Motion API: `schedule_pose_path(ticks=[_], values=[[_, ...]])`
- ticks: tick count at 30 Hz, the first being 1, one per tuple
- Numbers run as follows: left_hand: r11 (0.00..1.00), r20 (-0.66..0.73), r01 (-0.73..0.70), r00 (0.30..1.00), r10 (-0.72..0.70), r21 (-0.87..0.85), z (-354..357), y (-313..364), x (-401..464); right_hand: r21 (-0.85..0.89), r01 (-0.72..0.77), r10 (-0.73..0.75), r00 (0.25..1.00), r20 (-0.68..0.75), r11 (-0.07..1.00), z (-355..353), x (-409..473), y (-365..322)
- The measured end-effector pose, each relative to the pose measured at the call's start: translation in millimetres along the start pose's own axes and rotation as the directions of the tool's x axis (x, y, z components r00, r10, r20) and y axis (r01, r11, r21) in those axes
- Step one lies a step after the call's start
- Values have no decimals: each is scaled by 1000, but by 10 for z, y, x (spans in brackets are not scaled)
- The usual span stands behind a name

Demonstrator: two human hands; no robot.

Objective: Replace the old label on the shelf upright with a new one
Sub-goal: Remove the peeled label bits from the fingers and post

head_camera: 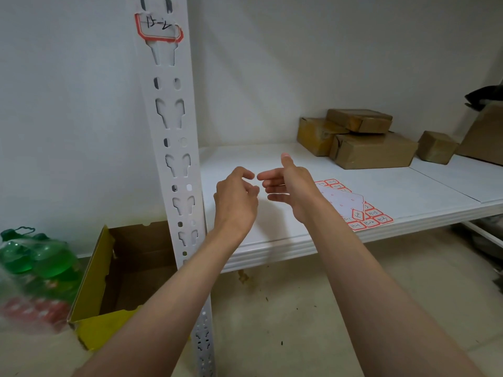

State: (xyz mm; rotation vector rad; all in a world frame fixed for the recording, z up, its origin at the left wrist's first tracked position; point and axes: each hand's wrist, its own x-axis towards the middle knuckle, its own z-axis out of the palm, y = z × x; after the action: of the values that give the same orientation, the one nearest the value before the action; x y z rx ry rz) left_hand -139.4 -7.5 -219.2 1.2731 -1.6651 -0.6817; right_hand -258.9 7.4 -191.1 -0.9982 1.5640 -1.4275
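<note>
A white slotted shelf upright (174, 148) stands left of centre. Near its top sticks a red-bordered label (158, 26) with black handwriting, its edges wrinkled. A sheet of red-bordered labels (353, 204) lies flat on the white shelf board (394, 191), partly hidden by my right wrist. My left hand (236, 198) hovers over the shelf with loosely curled fingers and holds nothing. My right hand (288, 186) faces it, fingers straight and thumb up, fingertips almost meeting the left hand's. Neither hand touches the sheet or the upright.
Several taped cardboard parcels (362, 137) are stacked at the back of the shelf. An open yellow cardboard box (109, 284) sits on the floor left of the upright, beside a wrapped pack of green bottles (35, 270). A larger carton (484, 134) stands far right.
</note>
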Motion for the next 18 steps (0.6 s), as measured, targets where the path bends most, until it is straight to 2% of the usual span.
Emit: schedule_pose_path(ticks=[7,12,18], values=[[997,37,-26,999,23,79,11,-17,32,-21,-10,9,999,-45,1000,21,-4,-1],[951,88,-125,991,104,282,-27,64,-114,-58,121,-129,979,-156,991,15,-45,-60],[870,115,-248,969,220,427,-165,241,-151,-206,318,-367,890,-270,925,114,-155,-326]])
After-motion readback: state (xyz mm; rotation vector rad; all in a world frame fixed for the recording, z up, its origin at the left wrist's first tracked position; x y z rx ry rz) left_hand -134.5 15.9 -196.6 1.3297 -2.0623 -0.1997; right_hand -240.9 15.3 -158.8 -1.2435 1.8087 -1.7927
